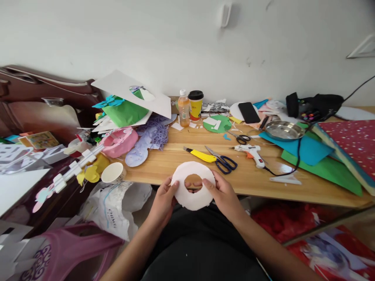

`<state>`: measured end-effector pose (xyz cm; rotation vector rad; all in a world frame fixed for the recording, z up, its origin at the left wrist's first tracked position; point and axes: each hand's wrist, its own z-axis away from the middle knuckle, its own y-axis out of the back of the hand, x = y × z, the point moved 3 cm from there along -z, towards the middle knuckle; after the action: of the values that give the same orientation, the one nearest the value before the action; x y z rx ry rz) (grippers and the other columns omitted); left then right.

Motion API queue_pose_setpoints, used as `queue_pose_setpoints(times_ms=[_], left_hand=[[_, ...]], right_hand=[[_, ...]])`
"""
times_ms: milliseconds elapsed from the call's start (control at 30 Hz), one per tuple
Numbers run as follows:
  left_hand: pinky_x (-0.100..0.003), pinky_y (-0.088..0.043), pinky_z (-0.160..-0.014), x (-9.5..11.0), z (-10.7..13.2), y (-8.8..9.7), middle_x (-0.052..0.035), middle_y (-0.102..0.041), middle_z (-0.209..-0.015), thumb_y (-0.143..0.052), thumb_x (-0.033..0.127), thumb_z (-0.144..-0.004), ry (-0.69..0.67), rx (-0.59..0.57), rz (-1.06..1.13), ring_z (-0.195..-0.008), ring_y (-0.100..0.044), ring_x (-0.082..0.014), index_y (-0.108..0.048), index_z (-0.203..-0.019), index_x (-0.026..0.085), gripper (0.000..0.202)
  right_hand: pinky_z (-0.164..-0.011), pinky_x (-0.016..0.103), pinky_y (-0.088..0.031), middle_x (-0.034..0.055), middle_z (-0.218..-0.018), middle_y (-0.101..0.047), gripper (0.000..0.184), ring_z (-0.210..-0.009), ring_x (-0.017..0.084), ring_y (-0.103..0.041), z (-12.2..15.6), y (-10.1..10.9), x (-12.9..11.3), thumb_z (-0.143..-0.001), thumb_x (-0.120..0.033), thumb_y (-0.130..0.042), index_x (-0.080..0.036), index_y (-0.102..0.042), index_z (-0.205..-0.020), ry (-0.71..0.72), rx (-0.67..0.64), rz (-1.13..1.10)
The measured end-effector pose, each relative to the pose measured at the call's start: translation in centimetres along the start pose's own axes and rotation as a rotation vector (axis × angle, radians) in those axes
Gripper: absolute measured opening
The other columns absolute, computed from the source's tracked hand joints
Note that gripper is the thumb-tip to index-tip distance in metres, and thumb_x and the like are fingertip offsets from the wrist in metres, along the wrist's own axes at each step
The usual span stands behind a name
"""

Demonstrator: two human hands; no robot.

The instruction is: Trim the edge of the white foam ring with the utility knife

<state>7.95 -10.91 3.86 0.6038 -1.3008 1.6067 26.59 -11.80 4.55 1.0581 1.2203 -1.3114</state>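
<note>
A flat white ring [191,201] with a round hole in its middle is held up at the table's front edge. My left hand [165,199] grips its left side, thumb on top and fingers underneath. On the opposite side my right hand [224,193] pinches it the same way, and fingertips show through the hole. Just beyond the ring lie a yellow utility knife [202,155] and scissors with dark blue handles [225,164]. A white glue gun [252,153] rests farther right, its black cord running off to the right.
At the back stand a juice bottle [184,109] and a yellow cup with a black lid [195,106]. A metal bowl [284,130] sits on coloured sheets at right, near a phone [249,112]. Paper crafts and a pink ring [120,142] crowd the left, above a plastic bag [113,210].
</note>
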Motion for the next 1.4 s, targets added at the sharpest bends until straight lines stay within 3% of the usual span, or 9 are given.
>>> queue_pose_setpoints(times_ms=[300,500,633,733,833,900,1000,1100,1400], left_hand=[[-0.031,-0.06,-0.064,0.1,-0.9,3.0,-0.0117,-0.079,-0.094,-0.083,0.046,-0.076,-0.031,0.07,-0.154,-0.075,-0.076,-0.023,-0.062,-0.122,0.014,0.059],[-0.021,-0.046,-0.043,0.3,-1.5,4.2,0.0001,-0.071,-0.065,-0.072,0.055,-0.083,-0.165,0.099,-0.521,-0.048,-0.058,-0.0128,-0.07,-0.123,0.014,0.057],[-0.025,-0.053,-0.059,0.9,-1.6,4.5,-0.0054,-0.077,-0.081,-0.068,0.052,-0.088,-0.239,0.095,-0.595,-0.068,-0.068,-0.0186,-0.074,-0.119,0.015,0.048],[-0.029,-0.055,-0.077,1.1,-1.6,4.6,-0.0101,-0.079,-0.101,-0.066,0.051,-0.089,-0.299,0.141,-0.6,-0.093,-0.071,-0.0237,-0.077,-0.108,0.015,0.042],[-0.029,-0.055,-0.074,0.7,-1.6,4.5,-0.0105,-0.079,-0.099,-0.065,0.054,-0.089,-0.293,0.204,-0.561,-0.087,-0.072,-0.0233,-0.076,-0.107,0.015,0.044],[-0.028,-0.054,-0.069,0.4,-1.5,4.1,-0.0101,-0.079,-0.096,-0.066,0.055,-0.088,-0.275,0.208,-0.515,-0.082,-0.072,-0.0223,-0.074,-0.11,0.014,0.046],[-0.025,-0.053,-0.061,-0.1,-1.4,3.6,-0.0092,-0.078,-0.091,-0.067,0.054,-0.087,-0.249,0.146,-0.472,-0.077,-0.072,-0.0208,-0.07,-0.116,0.014,0.049],[-0.023,-0.05,-0.05,-0.1,-1.3,3.4,-0.0035,-0.074,-0.08,-0.073,0.05,-0.084,-0.191,0.04,-0.523,-0.061,-0.068,-0.0168,-0.065,-0.123,0.015,0.053],[-0.026,-0.059,-0.063,1.0,-0.6,3.1,-0.0057,-0.076,-0.083,-0.082,0.043,-0.077,-0.195,0.082,-0.444,-0.071,-0.071,-0.0165,-0.071,-0.107,0.013,0.044]], right_hand=[[-0.066,0.037,-0.061,0.0046,-0.082,-0.073,0.045,-0.074,0.025,-0.069,-0.8,1.7,1.4,-0.09,-0.063,-0.058,-0.02,-0.071,-0.099,-0.033,0.033,0.144],[-0.062,0.031,-0.05,0.0025,-0.067,-0.068,0.041,-0.065,0.021,-0.064,-0.5,2.7,1.0,-0.099,-0.047,-0.043,-0.023,-0.061,-0.07,0.102,-0.073,0.708],[-0.062,0.032,-0.045,0.001,-0.061,-0.064,0.035,-0.059,0.019,-0.061,0.1,3.2,0.5,-0.099,-0.036,-0.04,-0.024,-0.058,-0.072,0.196,-0.149,0.937],[-0.07,0.034,-0.051,0.0043,-0.081,-0.071,0.03,-0.074,0.02,-0.066,0.5,3.8,0.4,-0.101,-0.035,-0.039,-0.023,-0.065,-0.091,0.27,-0.124,0.811],[-0.085,0.038,-0.057,0.011,-0.128,-0.066,0.04,-0.109,0.023,-0.067,1.2,3.6,0.7,-0.099,-0.041,-0.049,-0.026,-0.057,-0.135,0.262,-0.035,0.544],[-0.078,0.038,-0.061,0.0134,-0.132,-0.065,0.057,-0.107,0.025,-0.069,1.8,2.5,1.3,-0.096,-0.052,-0.054,-0.025,-0.046,-0.147,0.115,-0.107,0.307],[-0.05,0.028,-0.055,0.0091,-0.089,-0.075,0.057,-0.069,0.021,-0.072,2.2,0.9,2.1,-0.092,-0.062,-0.058,-0.017,-0.058,-0.127,-0.123,-0.159,0.055],[-0.043,0.022,-0.049,0.0012,-0.06,-0.068,0.045,-0.051,0.016,-0.065,1.8,0.8,2.1,-0.087,-0.061,-0.067,-0.017,-0.064,-0.096,-0.143,0.022,0.002],[-0.052,0.027,-0.06,0.0044,-0.068,-0.073,0.049,-0.058,0.02,-0.072,1.6,1.5,1.5,-0.079,-0.06,-0.076,-0.017,-0.061,-0.095,-0.114,0.178,-0.066]])
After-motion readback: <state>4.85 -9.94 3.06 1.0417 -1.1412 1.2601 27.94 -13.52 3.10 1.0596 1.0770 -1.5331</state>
